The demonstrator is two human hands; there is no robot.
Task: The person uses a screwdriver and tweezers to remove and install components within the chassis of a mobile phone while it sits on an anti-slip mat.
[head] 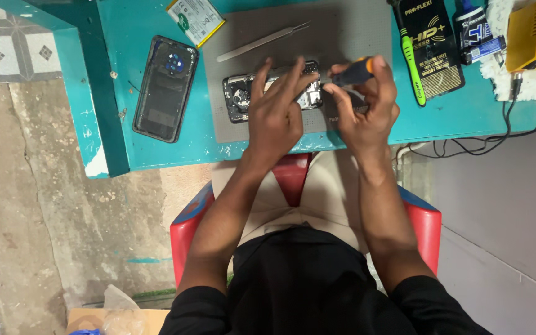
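An opened black smartphone with exposed internals (pixel 243 94) is pinned on a grey rubber mat (pixel 348 37) by the spread fingers of the left hand (pixel 274 115). At three o'clock of it, an orange-and-black-handled screwdriver (pixel 353 72) is clamped in the right hand (pixel 364 102) fingers. Steel tweezers (pixel 262 42) are seen at twelve o'clock on the teal bench (pixel 131 25).
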